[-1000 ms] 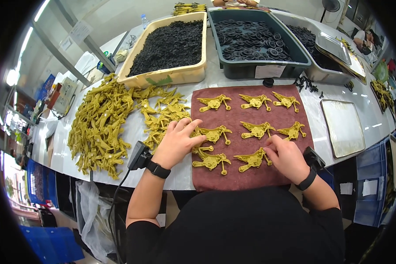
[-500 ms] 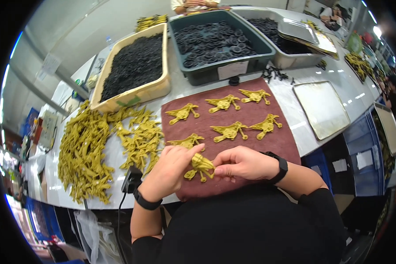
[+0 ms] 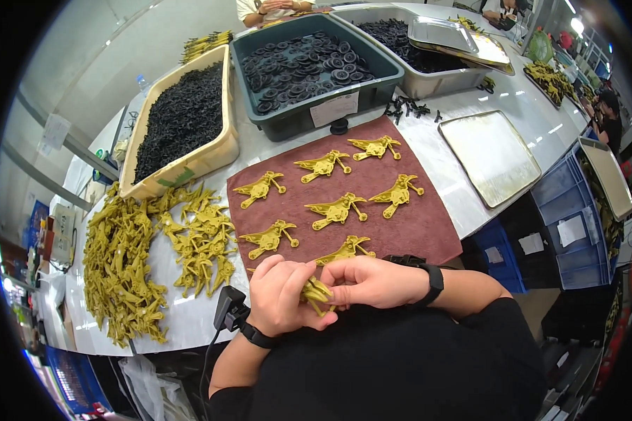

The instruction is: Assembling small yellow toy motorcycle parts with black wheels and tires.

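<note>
My left hand point(image 3: 282, 295) is closed around a yellow-green plastic part point(image 3: 316, 289) at the front edge of the cloth. Its fingers hide much of the part, and whether it is one piece or more I cannot tell. My right hand point(image 3: 372, 282) pinches the same part from the right, thumb and fingertips together. Several bird-shaped yellow-green parts point(image 3: 337, 209) lie spaced apart in rows on a maroon cloth point(image 3: 421, 224). One such part point(image 3: 347, 249) lies just beyond my right hand, partly covered by it.
Heaps of yellow-green parts point(image 3: 119, 270) lie to the left. Along the back stand a cream bin point(image 3: 230, 133) of small black pieces, a dark green bin point(image 3: 281, 126) of black discs and a grey bin point(image 3: 428, 85). A metal tray point(image 3: 488, 161) lies right. Another person's hands point(image 3: 277, 5) show behind.
Both hands have drawn closer to my body with the yellow-green part, and my left hand has closed further around it. The view has shifted. A part beyond my right hand now shows.
</note>
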Demonstrator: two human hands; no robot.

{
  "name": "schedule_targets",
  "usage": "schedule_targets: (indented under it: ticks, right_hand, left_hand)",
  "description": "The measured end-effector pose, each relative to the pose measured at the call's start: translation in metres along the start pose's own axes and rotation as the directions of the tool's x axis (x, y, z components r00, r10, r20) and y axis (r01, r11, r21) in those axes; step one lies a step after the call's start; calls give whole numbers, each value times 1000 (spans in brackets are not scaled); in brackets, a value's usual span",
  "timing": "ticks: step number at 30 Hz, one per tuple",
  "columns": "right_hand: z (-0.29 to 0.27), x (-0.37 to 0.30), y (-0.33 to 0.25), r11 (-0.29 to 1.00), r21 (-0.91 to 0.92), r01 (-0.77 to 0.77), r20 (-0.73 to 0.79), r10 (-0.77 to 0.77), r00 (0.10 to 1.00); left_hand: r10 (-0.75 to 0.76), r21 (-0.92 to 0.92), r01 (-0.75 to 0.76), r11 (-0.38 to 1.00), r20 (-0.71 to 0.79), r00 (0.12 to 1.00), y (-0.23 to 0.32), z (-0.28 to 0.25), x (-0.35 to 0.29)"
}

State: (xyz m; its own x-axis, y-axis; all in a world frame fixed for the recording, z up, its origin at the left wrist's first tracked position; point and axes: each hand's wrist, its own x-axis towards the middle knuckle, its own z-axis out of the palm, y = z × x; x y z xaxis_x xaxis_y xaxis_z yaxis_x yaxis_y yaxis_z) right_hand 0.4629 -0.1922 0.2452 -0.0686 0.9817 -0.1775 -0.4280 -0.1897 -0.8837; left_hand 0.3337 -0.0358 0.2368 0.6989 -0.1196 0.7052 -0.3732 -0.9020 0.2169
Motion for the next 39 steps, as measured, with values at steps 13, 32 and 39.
schedule_targets:
  ticks: [13, 32, 39]
  right_hand:
    - [-85, -97, -24, 980, 154, -129, -334, 174, 926]
    - [-121, -49, -18, -43, -949, -312, -254, -479, 840]
    - [-154, -42, -21, -46, -958, -284, -238, -430, 871]
  left_hand:
    - [-511, 558, 466, 687, -85, 855, -92, -78, -60]
    - [-183, 65, 175, 982, 516, 837, -6, 32, 14]
    - [-131, 4, 162, 987, 605, 786, -10, 43, 4]
